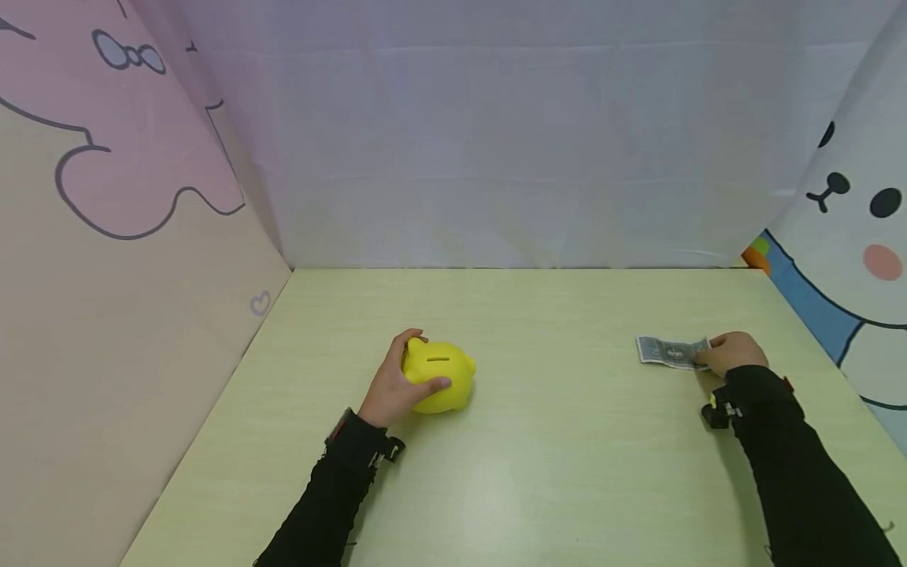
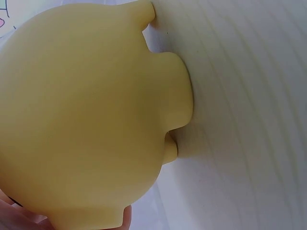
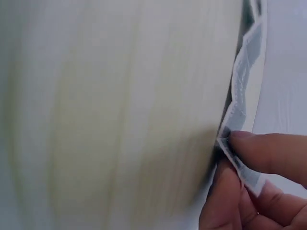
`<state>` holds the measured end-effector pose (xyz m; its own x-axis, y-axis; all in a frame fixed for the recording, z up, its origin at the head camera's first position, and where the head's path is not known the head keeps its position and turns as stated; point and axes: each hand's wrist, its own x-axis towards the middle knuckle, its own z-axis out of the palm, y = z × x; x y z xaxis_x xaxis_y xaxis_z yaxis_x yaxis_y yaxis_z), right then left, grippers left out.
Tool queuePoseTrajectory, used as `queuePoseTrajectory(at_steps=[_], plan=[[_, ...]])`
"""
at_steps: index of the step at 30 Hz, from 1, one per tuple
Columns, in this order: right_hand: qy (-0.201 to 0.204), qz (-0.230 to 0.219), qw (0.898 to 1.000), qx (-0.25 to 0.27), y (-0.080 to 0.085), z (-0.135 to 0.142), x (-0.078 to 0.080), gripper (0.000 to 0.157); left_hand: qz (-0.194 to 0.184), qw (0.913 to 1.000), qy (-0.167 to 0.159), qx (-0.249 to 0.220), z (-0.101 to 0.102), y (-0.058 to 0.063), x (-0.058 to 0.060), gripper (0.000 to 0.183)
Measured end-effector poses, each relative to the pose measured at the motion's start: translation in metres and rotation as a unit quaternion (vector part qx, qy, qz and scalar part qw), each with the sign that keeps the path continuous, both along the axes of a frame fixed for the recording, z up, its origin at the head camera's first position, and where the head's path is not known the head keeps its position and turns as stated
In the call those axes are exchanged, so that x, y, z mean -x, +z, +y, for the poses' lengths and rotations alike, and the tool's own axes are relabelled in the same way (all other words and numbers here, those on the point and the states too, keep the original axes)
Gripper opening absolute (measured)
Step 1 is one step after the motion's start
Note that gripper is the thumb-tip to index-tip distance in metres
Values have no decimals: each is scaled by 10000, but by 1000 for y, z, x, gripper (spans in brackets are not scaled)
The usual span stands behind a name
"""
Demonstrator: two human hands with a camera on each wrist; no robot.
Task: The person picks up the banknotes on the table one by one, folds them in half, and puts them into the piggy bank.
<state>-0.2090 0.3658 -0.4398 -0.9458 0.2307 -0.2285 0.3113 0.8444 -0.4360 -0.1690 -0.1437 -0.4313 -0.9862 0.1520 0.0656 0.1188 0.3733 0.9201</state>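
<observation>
A yellow piggy bank (image 1: 442, 358) with a coin slot on top stands on the table, left of the middle. My left hand (image 1: 398, 387) grips its left side, thumb along the near flank and fingers round the far side. In the left wrist view the piggy bank's round body (image 2: 86, 110) fills much of the picture, its feet on the tabletop. Over at the right, my right hand (image 1: 734, 354) pinches the right end of a creased banknote (image 1: 669, 352) between thumb and fingers. The right wrist view shows the banknote (image 3: 240, 91) edge-on, close over the table, with wavy folds.
The pale wood-grain table (image 1: 546, 465) ends at a white cloth backdrop (image 1: 524, 142). A pink-and-beige printed cloth (image 1: 149, 157) hangs at the left. Another cloth with a cartoon face (image 1: 850, 260) hangs along the right edge, beyond my right arm.
</observation>
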Motion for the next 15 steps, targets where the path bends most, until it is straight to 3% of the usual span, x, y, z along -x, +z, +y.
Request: queuePoseTrajectory(at_steps=[7,11,15], plan=[[215,72,9989,419,2,3,-3,47,-23,10000,-9,14,0,1,0,81],[76,4,9977,679,0,6,-2,43,-33,10000,-13,42,0,2,1,81],[-137,1,9956,926,-1,8,-1,48,-41,10000,-9,59,0,2,1,80]])
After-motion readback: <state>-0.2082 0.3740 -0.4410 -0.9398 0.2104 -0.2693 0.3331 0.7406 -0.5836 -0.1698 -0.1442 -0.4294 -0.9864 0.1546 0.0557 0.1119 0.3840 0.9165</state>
